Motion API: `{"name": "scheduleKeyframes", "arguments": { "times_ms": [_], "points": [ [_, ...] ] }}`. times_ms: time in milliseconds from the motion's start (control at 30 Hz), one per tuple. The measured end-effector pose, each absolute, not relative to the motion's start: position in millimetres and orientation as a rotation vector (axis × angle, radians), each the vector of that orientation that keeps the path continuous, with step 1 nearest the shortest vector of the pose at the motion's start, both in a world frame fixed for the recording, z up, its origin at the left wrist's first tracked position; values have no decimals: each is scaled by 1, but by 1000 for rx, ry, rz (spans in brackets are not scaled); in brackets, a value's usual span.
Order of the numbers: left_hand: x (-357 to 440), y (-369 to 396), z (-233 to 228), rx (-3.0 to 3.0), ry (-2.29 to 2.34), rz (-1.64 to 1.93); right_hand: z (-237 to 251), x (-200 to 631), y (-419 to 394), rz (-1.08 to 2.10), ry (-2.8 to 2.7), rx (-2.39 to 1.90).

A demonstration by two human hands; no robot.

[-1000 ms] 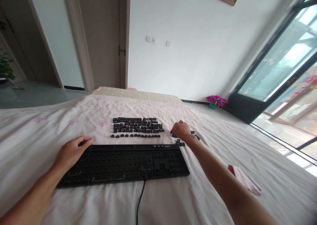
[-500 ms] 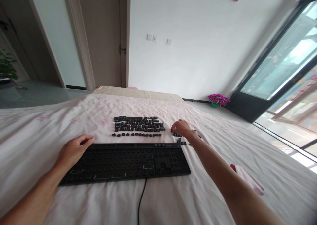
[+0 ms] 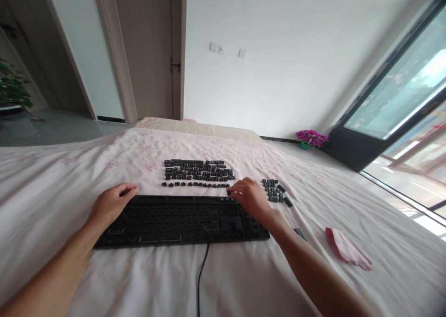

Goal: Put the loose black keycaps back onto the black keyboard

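Observation:
A black keyboard with its keycaps off lies on the bedsheet, its cable running toward me. My left hand rests at its far left corner, thumb and fingertips pressed together; whatever they might hold is too small to make out. Over the keyboard's far right edge, my right hand pinches a small dark keycap. Just beyond the keyboard runs a row of loose keycaps, with a larger block of keycaps behind it. Another keycap cluster sits right of my right hand.
A single long keycap lies beside my right forearm. Farther right is a folded pink cloth. The wrinkled bedsheet spreads all around. Past the bed stand potted purple flowers and a white wall.
My right hand has moved left and nearer, from the right-hand keycap cluster to the keyboard's far edge, with a keycap in its fingers. My left hand stays by the keyboard's corner. The view has shifted slightly.

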State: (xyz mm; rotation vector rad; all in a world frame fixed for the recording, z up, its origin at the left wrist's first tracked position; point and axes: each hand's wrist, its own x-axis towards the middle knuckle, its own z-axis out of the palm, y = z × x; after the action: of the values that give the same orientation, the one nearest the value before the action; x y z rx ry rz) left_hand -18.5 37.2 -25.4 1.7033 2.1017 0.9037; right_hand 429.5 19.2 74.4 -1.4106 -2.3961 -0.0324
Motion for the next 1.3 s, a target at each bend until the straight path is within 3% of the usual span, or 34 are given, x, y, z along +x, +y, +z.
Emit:
{"name": "scheduleKeyframes", "arguments": {
  "times_ms": [467,833,1300],
  "points": [
    [-14,33,-19,1682,2112,890,60,404,-13,-102,-2515,-1446],
    [-14,33,-20,1705,2096,893,57,397,-17,-335,-2648,-1445],
    [-10,31,-14,1681,2119,879,56,397,-20,-240,-2619,-1452]
  ]
}}
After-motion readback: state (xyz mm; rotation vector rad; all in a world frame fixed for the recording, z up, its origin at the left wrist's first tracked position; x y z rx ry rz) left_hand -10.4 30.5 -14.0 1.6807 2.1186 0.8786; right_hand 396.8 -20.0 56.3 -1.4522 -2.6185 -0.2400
